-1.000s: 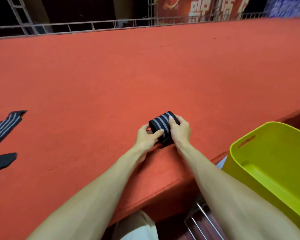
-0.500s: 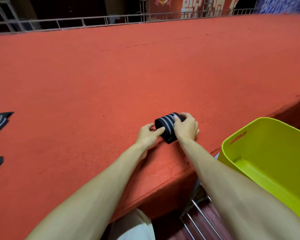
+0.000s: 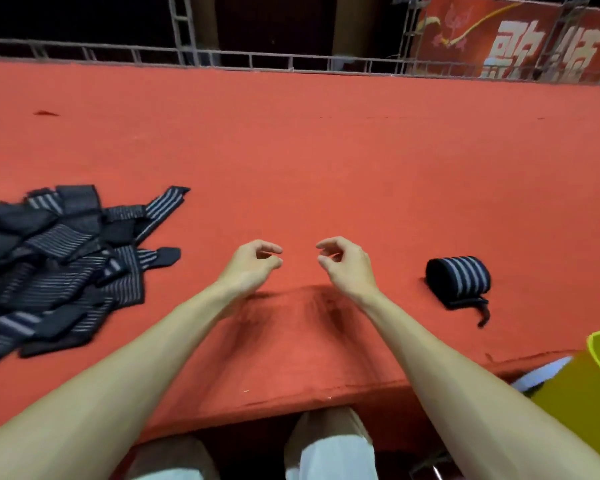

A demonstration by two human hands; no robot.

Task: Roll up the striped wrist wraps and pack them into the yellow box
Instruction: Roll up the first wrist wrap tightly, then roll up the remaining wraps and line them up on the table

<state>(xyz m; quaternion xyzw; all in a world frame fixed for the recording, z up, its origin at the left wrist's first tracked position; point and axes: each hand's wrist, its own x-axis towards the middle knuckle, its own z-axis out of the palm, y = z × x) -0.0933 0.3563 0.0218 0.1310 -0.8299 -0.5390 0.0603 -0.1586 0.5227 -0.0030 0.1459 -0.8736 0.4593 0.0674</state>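
Red-covered desk point(image 3: 326, 150) fills the view. Pile of unrolled striped wrist wraps point(image 3: 56, 268) lies at left, flat on the desk. Yellow box point(image 3: 586, 386) at near right, below the desk edge; contents can't be seen. Left hand point(image 3: 253, 263) and right hand point(image 3: 343, 263) hover mid-desk, fingers loosely curled, holding nothing. Rolled wrap point(image 3: 459, 277) sits right of the hands, untouched, strap tail loose.
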